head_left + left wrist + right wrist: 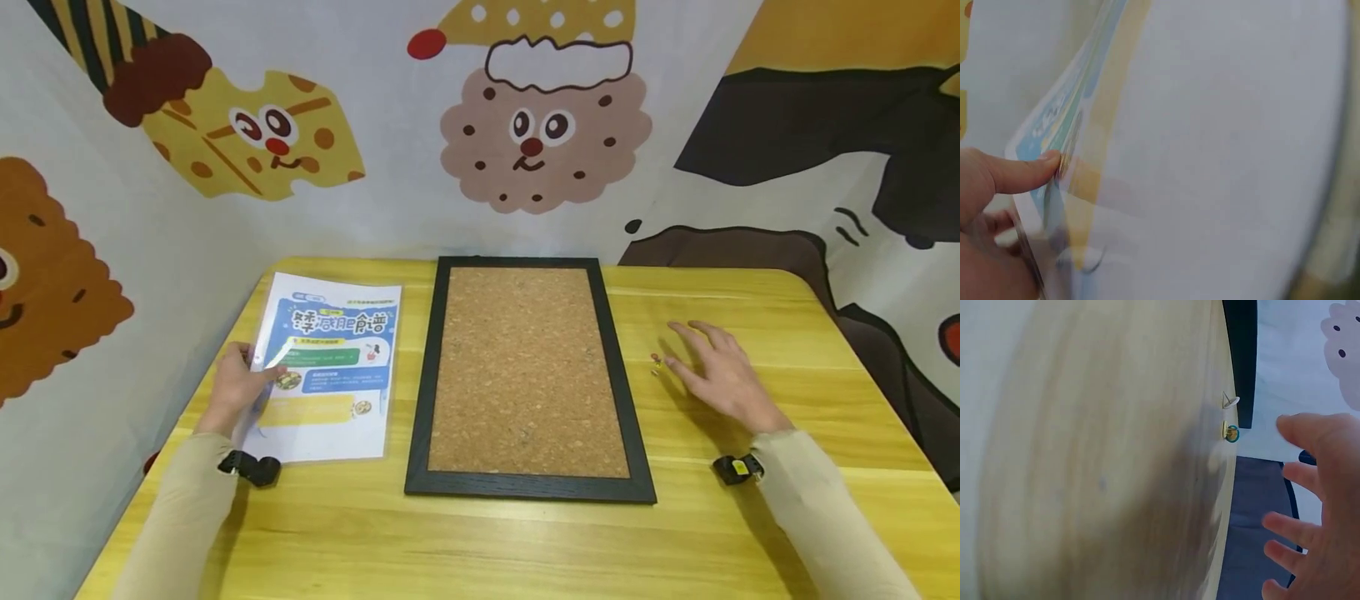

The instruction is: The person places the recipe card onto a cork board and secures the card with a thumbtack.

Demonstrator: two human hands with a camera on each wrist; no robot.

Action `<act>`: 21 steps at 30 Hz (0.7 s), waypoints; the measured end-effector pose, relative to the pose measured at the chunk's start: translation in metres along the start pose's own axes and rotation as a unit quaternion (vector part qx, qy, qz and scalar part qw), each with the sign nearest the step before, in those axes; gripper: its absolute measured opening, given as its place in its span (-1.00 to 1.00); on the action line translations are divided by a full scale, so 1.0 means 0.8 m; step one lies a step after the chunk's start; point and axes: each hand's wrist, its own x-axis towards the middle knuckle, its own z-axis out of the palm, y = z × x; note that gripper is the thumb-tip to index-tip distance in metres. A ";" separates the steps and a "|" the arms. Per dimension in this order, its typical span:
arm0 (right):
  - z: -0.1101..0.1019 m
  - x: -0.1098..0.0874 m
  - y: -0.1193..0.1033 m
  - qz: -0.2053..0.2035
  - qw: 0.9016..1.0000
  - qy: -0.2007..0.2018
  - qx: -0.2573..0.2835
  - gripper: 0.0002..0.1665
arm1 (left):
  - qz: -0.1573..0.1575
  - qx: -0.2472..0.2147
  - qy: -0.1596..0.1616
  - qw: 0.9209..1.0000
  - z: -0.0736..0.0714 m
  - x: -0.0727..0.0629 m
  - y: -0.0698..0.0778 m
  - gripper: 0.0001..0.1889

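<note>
My left hand (234,385) grips the left edge of a laminated sheet (330,437), its thumb lying over the printed front. The sheet carries blue, green and yellow panels with Chinese lettering, and its plastic bends near the thumb in the left wrist view. On the other side, my right hand (723,379) hovers over the table with spread fingers and holds nothing. Close to its thumb lie a few small thumbtacks (656,360). A pale thumbtack (1230,401) with its point up and a gold-and-teal one (1230,432) show in the right wrist view.
Between the hands, a corkboard (525,375) in a black frame lies flat on the yellow wood-grain table (480,546). A cloth wall (390,225) with cartoon food figures borders the table at the back and left. Black wrist cameras (258,469) sit on both sleeves.
</note>
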 end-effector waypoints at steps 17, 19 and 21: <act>0.010 0.007 -0.007 -0.027 0.995 0.014 0.094 -0.64 | 0.097 -0.081 -0.032 0.991 -0.019 -0.005 -0.006 -0.38; 0.011 0.008 -0.007 -0.002 0.994 0.003 0.109 -0.69 | 0.107 -0.093 -0.031 0.989 -0.020 -0.005 -0.003 -0.37; 0.012 0.008 -0.007 0.021 0.992 -0.007 0.121 -0.73 | 0.114 -0.104 -0.028 0.988 -0.021 -0.006 0.000 -0.36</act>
